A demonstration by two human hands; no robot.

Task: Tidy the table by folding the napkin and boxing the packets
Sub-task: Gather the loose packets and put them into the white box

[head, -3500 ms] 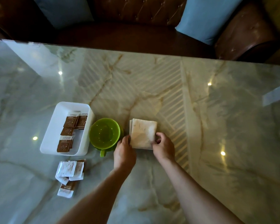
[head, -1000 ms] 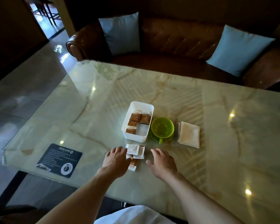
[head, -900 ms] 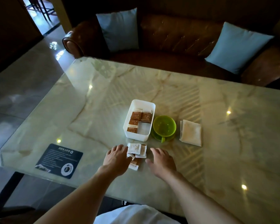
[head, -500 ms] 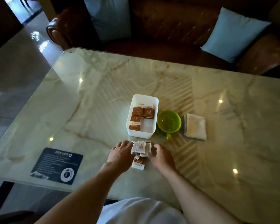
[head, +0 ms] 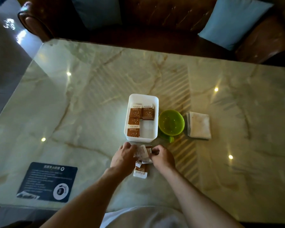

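A small pile of white and brown packets lies on the marble table just in front of a white box. My left hand and my right hand close on the pile from either side, fingers pinching the top packets. One packet lies below the pile, between my wrists. Several brown packets lie inside the box. The folded napkin rests flat to the right of a green cup.
A green cup stands between the box and the napkin. A dark printed card lies near the table's front left edge. A brown leather sofa with blue cushions runs along the far side.
Both hands left the folded napkin, moved to the loose packets in front of the box, and have closed in on the pile from both sides.
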